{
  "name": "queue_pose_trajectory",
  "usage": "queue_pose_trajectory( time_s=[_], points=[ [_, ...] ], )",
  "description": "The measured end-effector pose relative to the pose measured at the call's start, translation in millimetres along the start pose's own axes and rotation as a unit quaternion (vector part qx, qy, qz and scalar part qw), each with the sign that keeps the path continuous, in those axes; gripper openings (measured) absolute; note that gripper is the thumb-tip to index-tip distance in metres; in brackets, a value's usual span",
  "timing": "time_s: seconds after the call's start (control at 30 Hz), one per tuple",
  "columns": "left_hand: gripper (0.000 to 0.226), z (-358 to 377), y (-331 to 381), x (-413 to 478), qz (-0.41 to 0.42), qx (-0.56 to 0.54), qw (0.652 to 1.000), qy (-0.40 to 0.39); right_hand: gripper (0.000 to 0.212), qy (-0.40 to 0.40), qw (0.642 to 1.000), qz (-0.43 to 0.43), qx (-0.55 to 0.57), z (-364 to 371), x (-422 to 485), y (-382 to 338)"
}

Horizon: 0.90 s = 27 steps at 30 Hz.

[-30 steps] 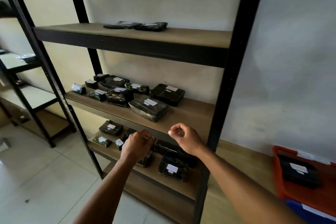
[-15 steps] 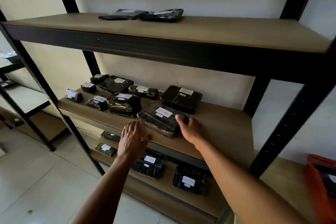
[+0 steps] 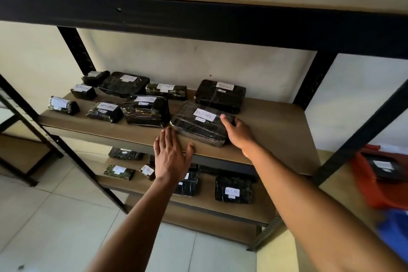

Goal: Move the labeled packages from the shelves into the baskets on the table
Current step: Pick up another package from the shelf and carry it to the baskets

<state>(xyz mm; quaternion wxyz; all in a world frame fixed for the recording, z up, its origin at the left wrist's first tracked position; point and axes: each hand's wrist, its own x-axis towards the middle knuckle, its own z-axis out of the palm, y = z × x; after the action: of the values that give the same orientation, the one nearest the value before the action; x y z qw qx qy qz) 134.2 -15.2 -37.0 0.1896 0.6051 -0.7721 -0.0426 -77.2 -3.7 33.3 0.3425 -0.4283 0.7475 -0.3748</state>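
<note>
— Black film on nearly everything. What do you have at the far left?
— I see small wrapped packages [image 3: 64, 105] at the left end of the middle shelf [image 3: 276, 121], white labels up, with larger ones behind and beside them.
— And your left hand?
— My left hand [image 3: 171, 157] lies flat on the shelf's near edge, fingers straight and close together, holding nothing. Its fingertips are just beside the near left corner of the flat package [image 3: 198, 127].
— Where does that package sit?
— On the middle shelf, close to the near edge, lying flat with its label facing up. A bulkier package [image 3: 145, 111] is just beside it on the left, and a dark package [image 3: 220, 96] lies behind it.
— Right hand?
— My right hand [image 3: 237, 133] grips the flat package's right end, thumb across the top by the label, fingers curled round the far side. Whether it has left the board, I cannot tell.
— Further right?
— A red basket [image 3: 366, 190], blurred, with one labelled package [image 3: 383, 166] inside, and a blue basket [image 3: 395, 234] nearer me, below it
</note>
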Motion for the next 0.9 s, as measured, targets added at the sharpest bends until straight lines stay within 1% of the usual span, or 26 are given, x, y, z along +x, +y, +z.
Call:
queue_pose_trajectory(
  time_s=[0.13, 0.2, 0.23, 0.3, 0.33, 0.37, 0.43, 0.47, 0.53, 0.57, 0.63, 0.73, 0.8, 0.9],
  points=[
    [0.078, -5, 0, -2, 0.005, -0.053, 0.999, -0.01, 0.055, -0.019, 0.998, -0.031, 0.061, -4, -16, 1],
    [0.068, -12, -3, -2, -0.003, -0.151, 0.989, -0.002, 0.055, -0.009, 0.996, -0.046, 0.081, -11, -25, 3],
    [0.061, -19, -1, -2, -0.023, -0.231, 0.972, 0.019, 0.054, -0.002, 0.995, -0.052, 0.085, -15, -27, 5],
    [0.049, -35, 3, -2, -0.077, -0.395, 0.914, 0.058, 0.051, 0.009, 0.996, -0.054, 0.072, -22, -31, 12],
    [0.048, -45, 7, -2, -0.087, -0.447, 0.888, 0.065, 0.05, 0.01, 0.996, -0.056, 0.064, -25, -35, 14],
    [0.05, -54, 12, 0, -0.084, -0.477, 0.873, 0.056, 0.05, 0.006, 0.995, -0.07, 0.067, -27, -37, 17],
    [0.055, -70, 21, 10, -0.075, -0.506, 0.859, 0.011, 0.059, -0.011, 0.992, -0.093, 0.079, -30, -50, 13],
    [0.052, -77, 26, 15, -0.072, -0.518, 0.852, -0.019, 0.059, -0.017, 0.991, -0.111, 0.072, -33, -58, 11],
    [0.042, -84, 32, 23, -0.048, -0.529, 0.844, -0.077, 0.042, -0.019, 0.987, -0.153, 0.037, -36, -74, 6],
    [0.042, -86, 35, 25, -0.028, -0.529, 0.843, -0.097, 0.033, -0.015, 0.985, -0.169, 0.041, -37, -80, 4],
    [0.041, -88, 41, 23, 0.008, -0.52, 0.85, -0.089, 0.027, 0.001, 0.98, -0.191, 0.051, -39, -89, 6],
    [0.039, -91, 48, 16, 0.052, -0.504, 0.861, -0.038, 0.023, 0.019, 0.975, -0.209, 0.067, -40, -101, 8],
    [0.04, -90, 49, 14, 0.06, -0.507, 0.86, -0.032, 0.022, 0.027, 0.975, -0.206, 0.082, -39, -107, 12],
    [0.04, -90, 50, 10, 0.068, -0.521, 0.85, -0.037, 0.028, 0.05, 0.969, -0.225, 0.085, -37, -114, 17]
  ],
)
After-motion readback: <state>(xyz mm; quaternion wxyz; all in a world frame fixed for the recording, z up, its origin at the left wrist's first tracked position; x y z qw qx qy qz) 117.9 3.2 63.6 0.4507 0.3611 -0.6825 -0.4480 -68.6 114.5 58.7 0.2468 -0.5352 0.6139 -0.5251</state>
